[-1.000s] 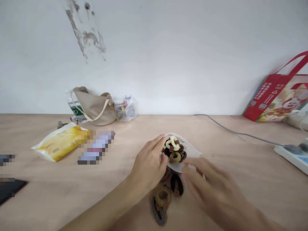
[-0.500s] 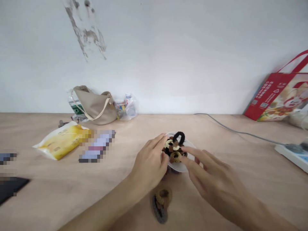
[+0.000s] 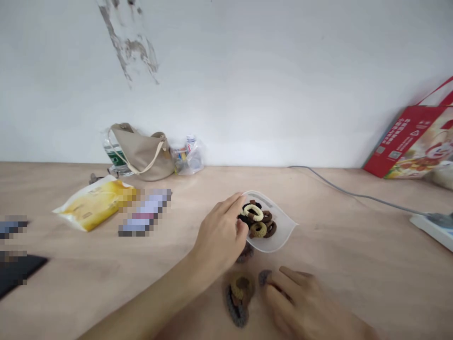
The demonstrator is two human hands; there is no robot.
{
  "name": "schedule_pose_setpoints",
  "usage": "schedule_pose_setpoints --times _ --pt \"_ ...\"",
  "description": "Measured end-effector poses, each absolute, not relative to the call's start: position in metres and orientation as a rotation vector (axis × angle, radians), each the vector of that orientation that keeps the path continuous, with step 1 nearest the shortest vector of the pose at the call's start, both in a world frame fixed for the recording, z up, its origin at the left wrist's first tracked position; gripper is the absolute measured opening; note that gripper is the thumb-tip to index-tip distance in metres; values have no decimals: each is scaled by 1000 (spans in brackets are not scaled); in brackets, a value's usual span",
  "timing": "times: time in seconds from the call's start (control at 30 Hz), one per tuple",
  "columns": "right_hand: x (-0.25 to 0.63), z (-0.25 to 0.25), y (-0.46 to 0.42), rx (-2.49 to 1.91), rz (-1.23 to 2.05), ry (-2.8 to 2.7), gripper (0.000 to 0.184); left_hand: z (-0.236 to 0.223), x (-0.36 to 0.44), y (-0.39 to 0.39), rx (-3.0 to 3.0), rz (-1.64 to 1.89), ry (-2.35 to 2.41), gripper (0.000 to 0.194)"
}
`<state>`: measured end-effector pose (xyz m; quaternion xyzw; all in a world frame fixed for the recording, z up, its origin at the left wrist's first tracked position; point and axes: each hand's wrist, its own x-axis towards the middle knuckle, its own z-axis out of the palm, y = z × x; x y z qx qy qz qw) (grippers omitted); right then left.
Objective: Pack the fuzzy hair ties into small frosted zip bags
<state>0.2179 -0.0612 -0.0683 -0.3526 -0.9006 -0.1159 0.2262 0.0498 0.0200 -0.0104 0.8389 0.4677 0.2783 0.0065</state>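
Note:
My left hand (image 3: 218, 235) grips the near left edge of a clear plastic bag (image 3: 283, 231), which lies on the wooden table top. Several fabric hair ties in cream, brown, tan and black (image 3: 256, 219) lie inside the bag. My right hand (image 3: 288, 302) is low on the table, its fingertips at a grey hair tie (image 3: 264, 277). Just left of it, a brown and grey pair of hair ties (image 3: 239, 298) lies loose. A dark hair tie (image 3: 245, 255) sits partly hidden under the bag's near edge.
A yellow packet (image 3: 94, 204) and a pixelated packet (image 3: 145, 213) lie to the left. A beige bag (image 3: 141, 155) and bottles stand by the white wall. A red gift bag (image 3: 410, 134), a grey cable (image 3: 357, 194) and a power strip (image 3: 432, 230) are at right.
My right hand has moved from the bag down to the loose ties near the table's front. The black hair tie at the bag's mouth now lies inside. The bag rests flatter.

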Motion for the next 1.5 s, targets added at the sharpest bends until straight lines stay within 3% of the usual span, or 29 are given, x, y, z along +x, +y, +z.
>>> schedule_pose_setpoints --times 0.2,0.4,0.53,0.63,0.8,1.17,1.3,1.4,1.5 --pt "224 -33 -56 -1086 -482 -2208 25 -8 50 18 2628 855 1457 48" --pt "199 -63 -49 -1107 -398 -2596 29 -8 51 18 2624 852 1472 49" --pt "197 -80 -45 -1142 -365 -2674 12 -7 51 18 2602 831 1491 49" --pt "199 -80 -45 -1146 -321 -2631 9 -8 51 18 2602 831 1482 50" --pt "190 -73 -37 -1148 -385 -2673 40 -8 50 19 2604 838 1472 50" --pt "190 -65 -42 -1132 -389 -2691 18 -5 49 20 2577 838 1504 50" --pt "207 -42 -51 -973 -358 -2558 23 -5 49 20 2581 844 1490 50" --pt "219 -28 -50 -1124 -407 -2361 31 -5 50 20 2586 834 1492 51" --pt "217 -33 -51 -1145 -292 -2408 21 -6 50 19 2587 828 1495 49"
